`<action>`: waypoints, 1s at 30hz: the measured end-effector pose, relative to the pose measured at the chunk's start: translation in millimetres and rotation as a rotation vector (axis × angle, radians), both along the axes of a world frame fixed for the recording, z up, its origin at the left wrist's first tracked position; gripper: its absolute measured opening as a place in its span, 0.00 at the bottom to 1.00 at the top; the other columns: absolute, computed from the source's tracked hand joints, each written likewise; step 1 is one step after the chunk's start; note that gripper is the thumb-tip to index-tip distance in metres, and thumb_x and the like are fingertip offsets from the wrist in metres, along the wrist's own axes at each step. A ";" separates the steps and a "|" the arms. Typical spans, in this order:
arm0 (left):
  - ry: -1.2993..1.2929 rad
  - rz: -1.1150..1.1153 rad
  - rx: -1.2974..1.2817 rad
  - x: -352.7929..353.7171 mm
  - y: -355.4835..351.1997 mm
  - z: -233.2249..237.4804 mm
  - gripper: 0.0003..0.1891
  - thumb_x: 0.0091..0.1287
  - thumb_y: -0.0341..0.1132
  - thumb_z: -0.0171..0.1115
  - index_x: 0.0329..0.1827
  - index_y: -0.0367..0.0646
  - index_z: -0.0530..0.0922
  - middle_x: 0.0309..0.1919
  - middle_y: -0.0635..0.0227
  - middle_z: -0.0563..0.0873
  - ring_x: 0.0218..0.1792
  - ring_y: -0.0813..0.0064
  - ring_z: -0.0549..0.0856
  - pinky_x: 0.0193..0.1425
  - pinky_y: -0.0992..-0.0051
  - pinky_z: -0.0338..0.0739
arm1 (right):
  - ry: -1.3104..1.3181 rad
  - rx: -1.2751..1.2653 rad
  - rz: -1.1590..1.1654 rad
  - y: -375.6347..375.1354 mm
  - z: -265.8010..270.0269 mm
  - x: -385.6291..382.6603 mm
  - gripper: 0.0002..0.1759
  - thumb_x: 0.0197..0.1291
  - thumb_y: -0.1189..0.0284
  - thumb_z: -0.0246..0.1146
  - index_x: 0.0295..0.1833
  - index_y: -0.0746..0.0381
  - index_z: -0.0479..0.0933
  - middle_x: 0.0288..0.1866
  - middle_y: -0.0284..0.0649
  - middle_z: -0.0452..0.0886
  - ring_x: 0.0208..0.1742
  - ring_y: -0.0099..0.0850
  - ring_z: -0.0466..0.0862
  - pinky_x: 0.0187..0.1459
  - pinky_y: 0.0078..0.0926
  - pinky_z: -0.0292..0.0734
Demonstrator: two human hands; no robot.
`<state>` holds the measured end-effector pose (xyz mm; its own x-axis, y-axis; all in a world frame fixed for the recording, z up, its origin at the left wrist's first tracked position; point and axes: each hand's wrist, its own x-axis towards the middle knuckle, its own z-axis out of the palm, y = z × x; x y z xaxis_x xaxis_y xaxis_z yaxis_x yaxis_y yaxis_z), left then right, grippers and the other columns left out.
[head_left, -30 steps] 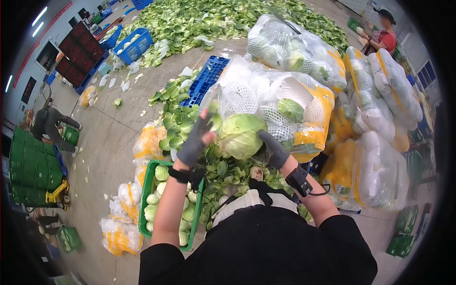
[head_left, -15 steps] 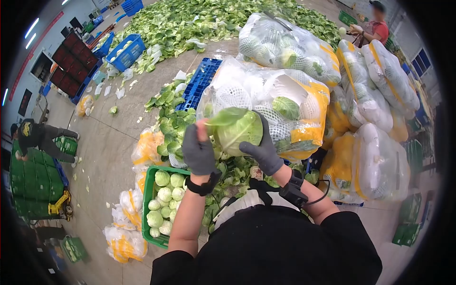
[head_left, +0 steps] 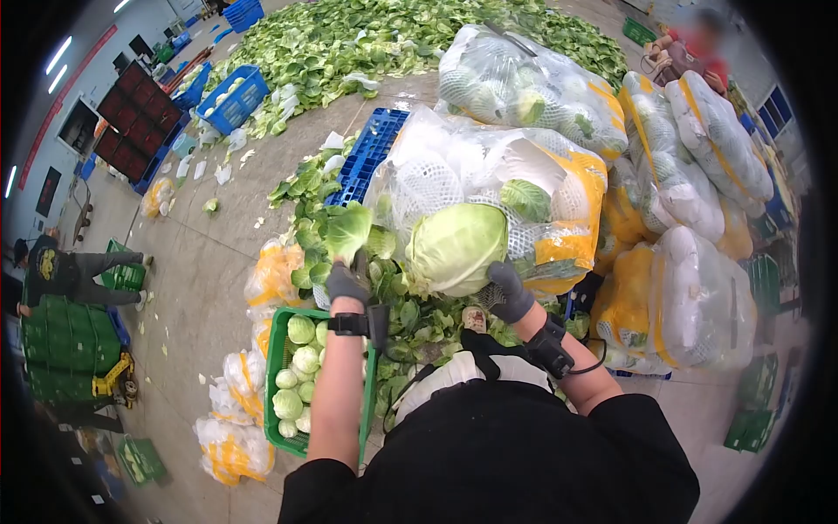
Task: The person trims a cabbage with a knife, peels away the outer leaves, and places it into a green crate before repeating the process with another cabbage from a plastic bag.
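Observation:
A large pale green cabbage (head_left: 457,251) rests in my gloved right hand (head_left: 507,293), which grips it from its lower right side. My gloved left hand (head_left: 348,285) is apart from the cabbage, to its left, with a loose cabbage leaf (head_left: 348,230) pinched upright in its fingers. Behind the cabbage lies a clear plastic bag (head_left: 428,188) packed with net-wrapped cabbages. Below my left forearm stands a green crate (head_left: 276,349) of trimmed cabbages, partly hidden by the arm.
Loose leaves (head_left: 419,323) cover the floor at my feet. A blue pallet (head_left: 371,157) lies ahead, with a huge leaf pile (head_left: 393,35) behind. Filled bags (head_left: 698,297) are stacked on the right. One person (head_left: 698,52) stands at the far right, another (head_left: 70,271) at left.
My left hand has moved down and left, pulling a leaf off the cabbage. The cabbage has shifted slightly right and lower in my right hand. The person at far right has moved.

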<state>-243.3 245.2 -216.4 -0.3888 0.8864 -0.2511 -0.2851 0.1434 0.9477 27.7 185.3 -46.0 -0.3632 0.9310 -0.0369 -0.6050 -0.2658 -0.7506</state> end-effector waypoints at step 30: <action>0.655 -0.311 0.617 98.3 -67.5 209.9 0.26 0.65 0.46 0.53 0.61 0.40 0.68 0.56 0.56 0.72 0.53 0.64 0.76 0.53 0.73 0.71 | -0.669 0.559 -0.369 -7.4 13.9 -24.6 0.65 0.27 0.58 0.78 0.68 0.66 0.43 0.63 0.47 0.58 0.64 0.37 0.62 0.63 0.34 0.60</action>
<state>-145.0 177.7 -6.5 -0.0102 0.8775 0.4795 0.2966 -0.4553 0.8395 3.1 177.9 -32.1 -0.1075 0.9286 0.3552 0.0229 0.3595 -0.9329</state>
